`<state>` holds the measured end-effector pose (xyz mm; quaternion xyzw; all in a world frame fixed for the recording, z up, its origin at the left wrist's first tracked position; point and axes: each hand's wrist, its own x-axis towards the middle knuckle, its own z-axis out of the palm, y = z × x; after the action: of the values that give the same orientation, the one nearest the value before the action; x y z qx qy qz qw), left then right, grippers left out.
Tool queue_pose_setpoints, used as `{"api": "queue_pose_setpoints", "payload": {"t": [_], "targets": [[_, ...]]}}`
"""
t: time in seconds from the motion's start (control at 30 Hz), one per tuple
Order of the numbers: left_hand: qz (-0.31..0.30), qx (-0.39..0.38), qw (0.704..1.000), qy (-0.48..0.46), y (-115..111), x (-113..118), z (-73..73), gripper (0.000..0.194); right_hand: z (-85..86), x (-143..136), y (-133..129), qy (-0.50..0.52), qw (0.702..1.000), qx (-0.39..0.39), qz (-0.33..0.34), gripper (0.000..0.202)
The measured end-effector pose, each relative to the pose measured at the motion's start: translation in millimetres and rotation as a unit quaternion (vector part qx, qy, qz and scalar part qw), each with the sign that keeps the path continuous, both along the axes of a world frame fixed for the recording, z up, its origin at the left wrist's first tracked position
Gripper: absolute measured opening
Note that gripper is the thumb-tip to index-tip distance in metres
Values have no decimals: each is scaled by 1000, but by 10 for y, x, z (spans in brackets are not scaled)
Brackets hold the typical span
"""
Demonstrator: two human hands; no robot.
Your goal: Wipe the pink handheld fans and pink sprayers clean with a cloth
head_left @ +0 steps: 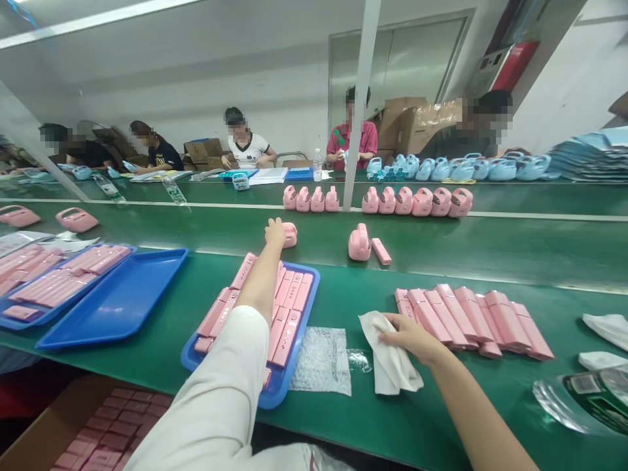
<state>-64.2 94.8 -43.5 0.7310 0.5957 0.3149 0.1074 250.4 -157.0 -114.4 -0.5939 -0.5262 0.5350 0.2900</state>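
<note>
Pink case [291, 236] sits on the far strip of the counter [235, 229], past the far edge of the blue tray [275, 398]; from my remote view it lies just right of the left hand [275, 232], the nearer one, whose forearm [260, 281] crosses above the tray. Its fingers are bent at the case's left side; I cannot tell whether they grip. Right hand [407, 335] is well apart, closer to the body, pinching a white cloth [385, 360] over the counter. Case's long axis: foreshortened, I cannot fix it. A second case [360, 243] stands further right, a pink bar [381, 251] beside it. Hidden: the first case's left part, plus some tray bars [294, 291] under the forearm. Cut off: water bottle [589, 400], right edge. Co-workers' [246, 149] hands: too small to read.
</note>
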Motion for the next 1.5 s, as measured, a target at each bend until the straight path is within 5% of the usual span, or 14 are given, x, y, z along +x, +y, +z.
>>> {"api": "queue_pose_setpoints", "payload": {"t": [0.2,0.33,0.43,0.6,0.7,0.8,0.9,1.07,1.2,1.3,1.5], "targets": [[3,-7,1000,27,-272,159,136,36,-129,130,-246,129,983,-57,-122,25],[-112,-3,992,64,-606,323,348,18,-106,95,-309,185,960,-62,-199,22],[-227,-14,970,84,-1034,493,408,36,-90,56,-354,235,936,-49,-256,22],[-464,-8,881,91,-1891,656,187,34,-128,-111,-521,330,880,29,-341,26],[-530,-44,843,81,-2258,619,0,32,-192,-293,-693,353,854,82,-374,27],[-529,-86,842,59,-2472,528,-93,36,-263,-499,-860,332,854,132,-377,32],[-506,-142,851,-8,-2613,465,-126,39,-324,-702,-948,249,885,183,-347,38],[-400,-144,896,-126,-2860,558,-386,50,-387,-1049,-946,92,932,307,-172,48],[-354,-129,904,-201,-2962,634,-657,56,-466,-1263,-1129,31,893,443,-76,48],[-349,-151,894,-236,-2965,623,-720,58,-503,-1308,-1290,-28,857,514,-23,48],[-336,-162,893,-252,-2967,616,-661,53,-351,-1247,-1083,24,929,356,-93,52]]}}
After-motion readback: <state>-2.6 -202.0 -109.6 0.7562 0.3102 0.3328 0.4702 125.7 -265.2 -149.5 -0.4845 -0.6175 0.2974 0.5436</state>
